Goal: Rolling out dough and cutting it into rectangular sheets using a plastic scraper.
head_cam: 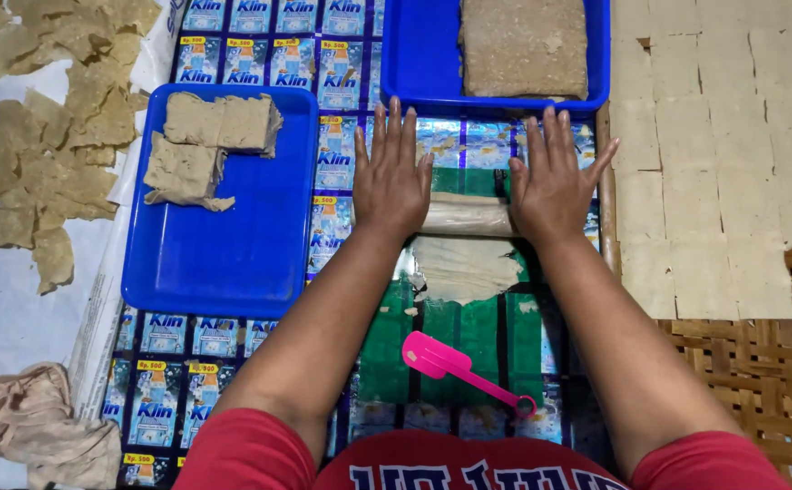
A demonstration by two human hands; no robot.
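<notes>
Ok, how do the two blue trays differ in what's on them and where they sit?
The near blue tray lies to the left of the left hand and holds a few torn, uneven dough pieces in its far corner, the rest bare. The far blue tray, beyond both hands, is cut off by the frame and nearly filled by one large rectangular dough slab. Both are blue, shallow and rectangular, on the printed sheet.

A sheet of joined sachet packets [233, 54] covers the worktop, its small rectangles printed in blue and white with yellow corner labels. They run in rows along the top edge, between the two blue trays, and again at lower left. A shiny green stretch of the same packaging [469, 336] lies in the middle.
</notes>
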